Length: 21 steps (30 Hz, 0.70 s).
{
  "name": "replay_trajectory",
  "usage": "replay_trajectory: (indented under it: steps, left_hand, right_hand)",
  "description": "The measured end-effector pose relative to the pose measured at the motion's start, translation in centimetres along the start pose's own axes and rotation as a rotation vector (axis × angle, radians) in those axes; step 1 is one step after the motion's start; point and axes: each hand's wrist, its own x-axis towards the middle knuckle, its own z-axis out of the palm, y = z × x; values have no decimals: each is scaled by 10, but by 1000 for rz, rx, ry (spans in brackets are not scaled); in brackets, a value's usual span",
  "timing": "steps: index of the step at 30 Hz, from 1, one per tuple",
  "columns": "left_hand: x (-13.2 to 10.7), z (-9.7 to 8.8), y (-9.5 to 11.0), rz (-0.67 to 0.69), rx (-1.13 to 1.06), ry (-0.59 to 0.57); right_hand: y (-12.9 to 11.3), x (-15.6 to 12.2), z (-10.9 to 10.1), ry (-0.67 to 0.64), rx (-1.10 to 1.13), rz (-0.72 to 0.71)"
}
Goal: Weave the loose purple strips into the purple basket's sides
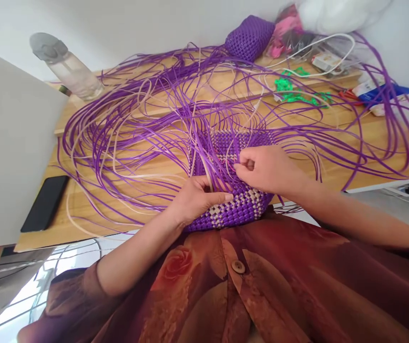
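A half-woven basket (238,207) of purple and cream plastic strips rests at the near edge of a wooden table (93,224), against my lap. My left hand (197,197) grips its near rim, thumb laid flat across the weave. My right hand (267,169) is closed in a pinch on a purple strip (233,153) at the top of the woven part. Long loose purple and cream strips (147,124) fan out from the basket across the table.
A black phone (45,202) lies at the left edge. A clear bottle (70,66) with a grey cap stands at the back left. A finished purple woven piece (249,35), green cord (290,90), a white cable (336,40) and small boxes sit at the back right.
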Motion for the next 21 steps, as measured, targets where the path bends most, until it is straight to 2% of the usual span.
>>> replay_trajectory:
  steps: [2, 4, 6, 8, 11, 15, 17, 18, 19, 21]
  left_hand:
    - [0, 2, -2, 15, -22, 9]
    - [0, 2, -3, 18, -41, 2]
    - [1, 2, -3, 26, -60, -13]
    - [1, 2, -3, 24, -85, -29]
    - [0, 4, -2, -3, -122, -31]
    - [-2, 5, 1, -29, -122, -44]
    - [-2, 5, 1, -39, -93, -56]
    - [-2, 5, 1, -40, -75, -52]
    - [-2, 5, 0, -38, -58, -43]
    - [-2, 6, 0, -19, -27, -18]
  right_hand:
    - [2, -1, 5, -38, -45, -59]
    - [1, -3, 10, 42, 21, -185]
    - [2, -3, 13, 169, 92, -377]
    - [6, 0, 12, 243, 51, -608]
    - [14, 6, 2, 276, -118, -867]
    - [18, 3, -17, 254, -294, -1044]
    - [15, -3, -24, 184, -294, -1079]
    - [12, -7, -25, 141, -272, -1041]
    - [9, -10, -26, 82, -248, -948]
    - [4, -16, -26, -56, -182, -661]
